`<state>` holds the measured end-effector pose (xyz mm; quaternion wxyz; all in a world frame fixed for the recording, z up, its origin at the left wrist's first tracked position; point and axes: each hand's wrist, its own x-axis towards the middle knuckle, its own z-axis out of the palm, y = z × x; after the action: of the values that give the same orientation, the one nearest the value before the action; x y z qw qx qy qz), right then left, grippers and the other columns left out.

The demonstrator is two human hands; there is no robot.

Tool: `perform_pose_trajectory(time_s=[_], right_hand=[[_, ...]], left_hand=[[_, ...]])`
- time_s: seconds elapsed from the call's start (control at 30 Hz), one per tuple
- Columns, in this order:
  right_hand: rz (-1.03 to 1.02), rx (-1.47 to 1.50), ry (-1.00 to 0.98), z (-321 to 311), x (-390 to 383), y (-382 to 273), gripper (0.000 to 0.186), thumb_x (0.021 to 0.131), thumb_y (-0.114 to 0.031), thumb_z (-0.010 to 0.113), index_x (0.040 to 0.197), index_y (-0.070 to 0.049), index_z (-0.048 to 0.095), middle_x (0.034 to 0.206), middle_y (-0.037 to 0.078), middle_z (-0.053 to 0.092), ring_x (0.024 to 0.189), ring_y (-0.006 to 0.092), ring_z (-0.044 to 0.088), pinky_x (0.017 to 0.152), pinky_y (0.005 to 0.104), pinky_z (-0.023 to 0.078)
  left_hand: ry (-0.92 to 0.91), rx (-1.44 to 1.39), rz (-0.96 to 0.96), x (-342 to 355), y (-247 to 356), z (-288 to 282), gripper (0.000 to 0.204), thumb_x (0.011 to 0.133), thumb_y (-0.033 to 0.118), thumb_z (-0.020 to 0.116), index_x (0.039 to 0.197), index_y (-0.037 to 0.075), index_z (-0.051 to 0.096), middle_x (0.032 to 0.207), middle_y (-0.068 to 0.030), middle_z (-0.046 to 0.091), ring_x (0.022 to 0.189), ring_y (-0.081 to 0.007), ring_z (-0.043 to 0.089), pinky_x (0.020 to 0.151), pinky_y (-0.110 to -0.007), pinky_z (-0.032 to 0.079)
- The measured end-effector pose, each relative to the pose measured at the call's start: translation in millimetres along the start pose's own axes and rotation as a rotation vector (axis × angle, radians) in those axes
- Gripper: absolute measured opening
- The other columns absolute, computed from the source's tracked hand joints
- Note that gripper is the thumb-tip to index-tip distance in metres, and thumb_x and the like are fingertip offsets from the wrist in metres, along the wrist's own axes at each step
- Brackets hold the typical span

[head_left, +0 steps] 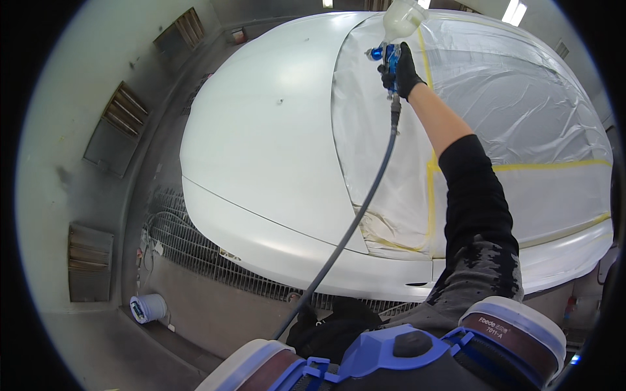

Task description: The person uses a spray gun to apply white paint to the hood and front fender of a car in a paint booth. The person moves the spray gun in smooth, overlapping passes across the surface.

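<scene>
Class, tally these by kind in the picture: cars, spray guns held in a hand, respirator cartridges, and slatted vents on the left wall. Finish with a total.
Cars: 1
Spray guns, in the right hand: 1
Respirator cartridges: 2
Slatted vents: 3
Total: 7

Grey floor, dark metal grating set in it, looped cable on the grating, white cylindrical container

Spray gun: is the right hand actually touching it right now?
Touching. The head view shows it plainly: the black-gloved right hand is wrapped around the grip of the spray gun, with no gap between them.
</scene>
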<state>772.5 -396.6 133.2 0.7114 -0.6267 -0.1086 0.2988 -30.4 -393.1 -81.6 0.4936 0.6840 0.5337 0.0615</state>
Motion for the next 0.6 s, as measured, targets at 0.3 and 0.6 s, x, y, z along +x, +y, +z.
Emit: perform_pose_trajectory(time_s=[0.3, 0.6], right_hand=[[-0.167, -0.11, 0.303, 17.4, 63.5, -6.8, 0.079, 0.097, -0.076, 0.025, 0.105, -0.009, 0.066, 0.076, 0.012, 0.053, 0.041, 0.0197, 0.043, 0.042, 0.039, 0.04], [0.093, -0.32, -0.102, -8.0, -38.5, -7.4, 0.062, 0.096, -0.079, 0.032, 0.102, -0.021, 0.055, 0.071, 0.002, 0.059, 0.041, 0.0095, 0.037, 0.041, 0.0278, 0.031]], left_hand=[[0.071, -0.056, -0.082, -38.9, 36.4, -9.4, 0.027, 0.092, 0.013, 0.074, 0.072, -0.001, 0.062, 0.061, -0.0019, 0.058, 0.057, -0.0145, 0.05, 0.051, -0.034, 0.037], [0.083, -0.088, -0.103, -64.7, 60.1, -25.7, 0.025, 0.093, 0.012, 0.073, 0.073, -0.001, 0.064, 0.061, 0.0005, 0.058, 0.057, -0.0099, 0.049, 0.051, -0.032, 0.036]])
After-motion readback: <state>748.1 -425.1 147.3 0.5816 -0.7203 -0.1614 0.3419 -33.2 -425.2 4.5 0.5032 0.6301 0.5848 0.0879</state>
